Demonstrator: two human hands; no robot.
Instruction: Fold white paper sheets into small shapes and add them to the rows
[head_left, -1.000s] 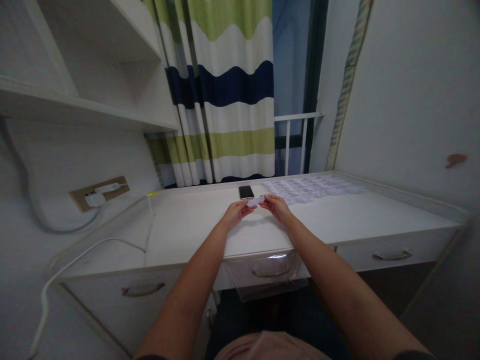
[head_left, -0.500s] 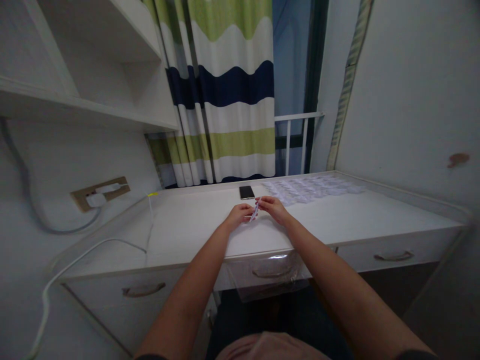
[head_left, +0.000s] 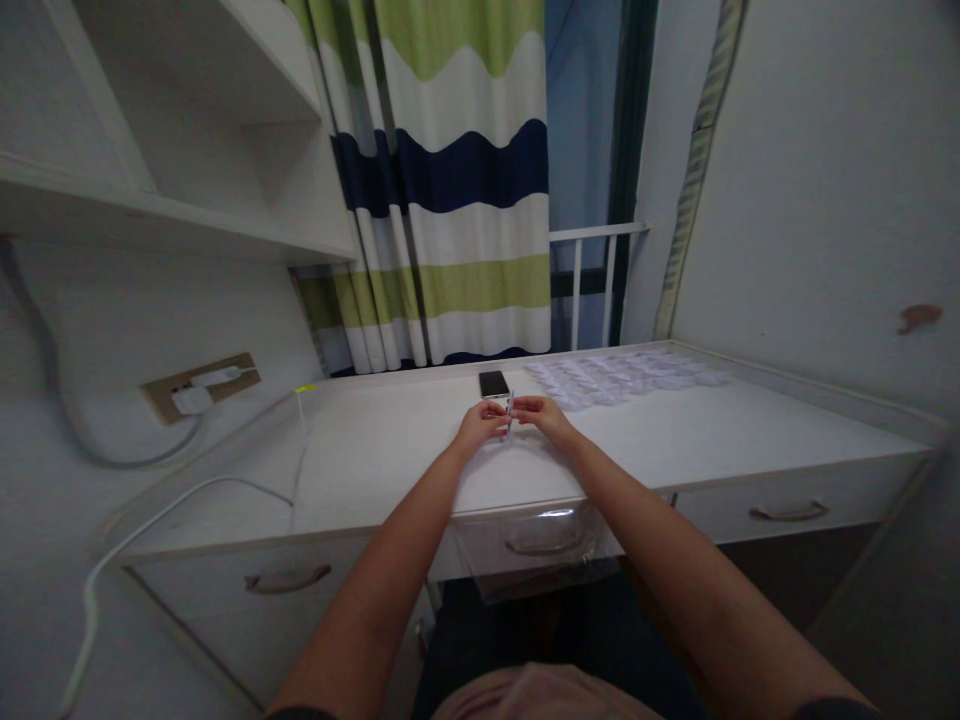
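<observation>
Between my two hands a small, thin, whitish piece [head_left: 511,408] stands nearly upright above the desk; it looks like a folded slip of paper or plastic, too small to name surely. My left hand [head_left: 481,425] pinches it from the left with closed fingers. From the right, the fingertips of my right hand [head_left: 542,415] close on the same piece. Beyond my hands a dark phone [head_left: 493,384] lies flat on the desk. Several rows of similar-looking whitish pieces [head_left: 622,376] are laid out at the back right.
The white desk [head_left: 360,440] has drawers below its front edge. A clear plastic bag [head_left: 525,550] hangs at the middle drawer. A white cable [head_left: 187,490] crosses the left side, near a wall socket [head_left: 199,388]. A shelf [head_left: 172,215] juts out at upper left; a striped curtain [head_left: 472,235] hangs behind.
The thin piece has turned from slanting to nearly upright. My left hand has moved slightly up and right, while my right hand has shifted a little.
</observation>
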